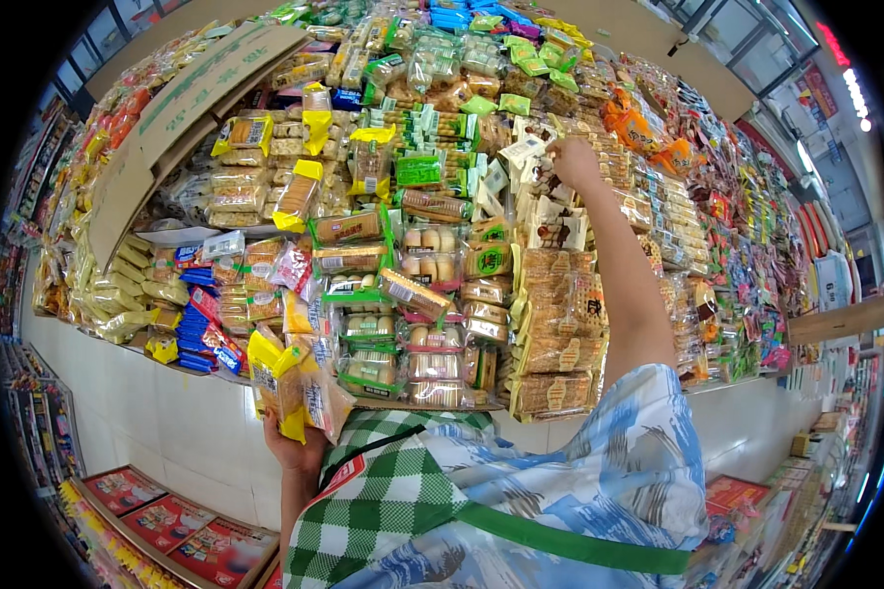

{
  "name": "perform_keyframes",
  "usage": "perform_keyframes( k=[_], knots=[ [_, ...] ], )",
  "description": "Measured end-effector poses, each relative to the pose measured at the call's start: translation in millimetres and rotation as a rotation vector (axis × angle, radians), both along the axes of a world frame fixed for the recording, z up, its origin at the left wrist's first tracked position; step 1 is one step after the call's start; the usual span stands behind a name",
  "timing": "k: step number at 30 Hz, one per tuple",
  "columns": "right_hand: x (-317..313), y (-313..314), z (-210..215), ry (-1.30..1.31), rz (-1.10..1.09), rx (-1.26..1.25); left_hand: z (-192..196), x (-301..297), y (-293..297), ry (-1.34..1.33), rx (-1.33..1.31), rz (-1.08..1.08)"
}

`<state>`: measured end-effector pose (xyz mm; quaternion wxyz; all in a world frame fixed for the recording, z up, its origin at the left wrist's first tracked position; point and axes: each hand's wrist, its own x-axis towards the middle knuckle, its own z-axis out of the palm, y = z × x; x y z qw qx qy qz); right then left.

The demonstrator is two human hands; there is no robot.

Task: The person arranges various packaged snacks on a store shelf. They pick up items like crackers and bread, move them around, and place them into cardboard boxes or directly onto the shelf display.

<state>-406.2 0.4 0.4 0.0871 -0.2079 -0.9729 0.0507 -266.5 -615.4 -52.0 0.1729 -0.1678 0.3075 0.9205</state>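
Low on the left, my left hand (pixel 292 447) is closed round the lower part of several clear and yellow snack packets (pixel 290 388), held upright before the display's near edge. My right arm stretches out over the packaged goods. At its end, my right hand (pixel 573 163) has its fingers bent together on a cream-and-brown snack packet (pixel 542 183), and the fingertips are partly hidden. A white-and-green packet (pixel 523 147) lies just left of those fingers. Similar cream packets (pixel 558 228) lie nearer to me, above rows of golden wafer-like packs (pixel 558 346).
A large display is heaped with wrapped snacks. A cardboard flap (pixel 182 113) rises at its left, and yellow-ended biscuit packs (pixel 300 196) lie beside it. Blue packets (pixel 202 329) sit by the near left edge. Behind my left hand is a low stand with red panels (pixel 172 525).
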Motion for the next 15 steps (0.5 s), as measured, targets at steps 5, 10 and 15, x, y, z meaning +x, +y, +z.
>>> perform_keyframes(
  k=[5,10,15],
  knots=[
    [-30,-14,-2,0.152,0.342,0.077,-6,-3,0,-0.077,-0.049,0.045],
    [-58,-7,-13,-0.287,0.345,0.161,-2,0,-4,-0.054,-0.078,0.013],
    [-58,3,-4,-0.292,0.267,0.215,6,1,3,-0.022,-0.082,0.053]
  ],
)
